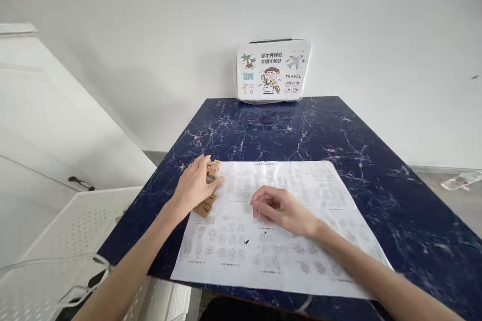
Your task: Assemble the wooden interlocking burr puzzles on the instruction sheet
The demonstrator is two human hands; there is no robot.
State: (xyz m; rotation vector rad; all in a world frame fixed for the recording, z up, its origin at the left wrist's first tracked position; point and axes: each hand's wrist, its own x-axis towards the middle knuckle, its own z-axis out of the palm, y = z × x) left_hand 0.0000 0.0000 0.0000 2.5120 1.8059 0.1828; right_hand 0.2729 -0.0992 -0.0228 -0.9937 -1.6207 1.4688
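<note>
Our left hand (196, 180) spreads over wooden blocks (206, 204) at ten o'clock on the printed sheet (241, 241), seemingly to hold their row together. Our right hand (281, 209) curls near centre; whether it pinches anything, we cannot tell.

The table (263, 135) has a dark blue, marble-patterned top with pale veins. On it lies a large white printed worksheet (271, 248), spread flat. A row of wooden blocks (204, 206) with dark markings runs along the worksheet's left edge. Well beyond the worksheet stands a white, cartoon-printed case (274, 71) lettered "TRAVEL".
</note>
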